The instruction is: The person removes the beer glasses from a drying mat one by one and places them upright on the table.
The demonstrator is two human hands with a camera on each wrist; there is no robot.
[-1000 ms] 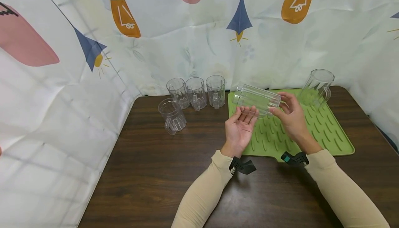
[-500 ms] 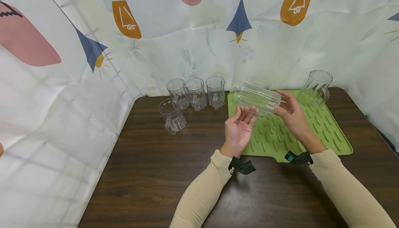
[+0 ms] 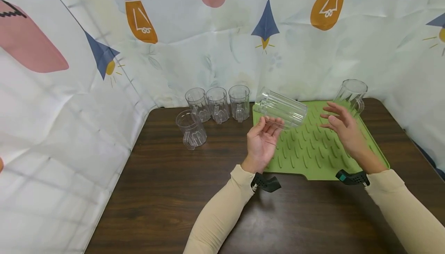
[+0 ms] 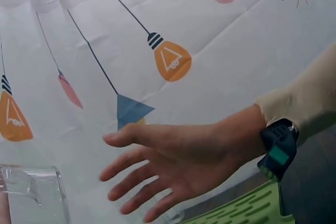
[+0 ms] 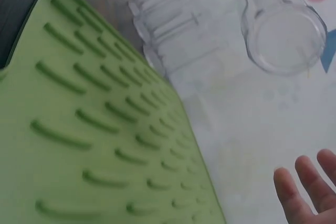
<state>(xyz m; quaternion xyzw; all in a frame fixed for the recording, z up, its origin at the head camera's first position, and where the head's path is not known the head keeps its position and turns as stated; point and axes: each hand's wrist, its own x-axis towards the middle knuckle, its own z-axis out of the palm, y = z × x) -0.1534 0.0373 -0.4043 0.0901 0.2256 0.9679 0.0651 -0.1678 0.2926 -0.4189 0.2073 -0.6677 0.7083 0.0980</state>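
Observation:
A clear glass mug (image 3: 283, 109) is held tilted nearly on its side above the mat's left part. My left hand (image 3: 262, 140) holds it from below; the grip itself is partly hidden, with the fingers against the mug's underside. To the right, my right hand (image 3: 347, 134) is apart from the mug, its fingers spread and nothing in them. The left wrist view shows this right hand (image 4: 163, 166) beside the mug's rim (image 4: 62, 198). In the right wrist view the mug (image 5: 286, 35) shows end-on, with right fingertips (image 5: 289, 187) at the lower right.
A green ridged drying mat (image 3: 313, 149) lies on the dark wood table (image 3: 167, 192). Another glass mug (image 3: 351, 93) stands at its back right. Several glass mugs (image 3: 239, 103) stand left of the mat, one of them (image 3: 191, 128) nearer the front. A printed curtain (image 3: 222, 53) hangs behind.
My right hand has let go of the mug and moved right, its fingers opening. The mug stays in my left hand, shifted slightly left. The other mugs have not moved.

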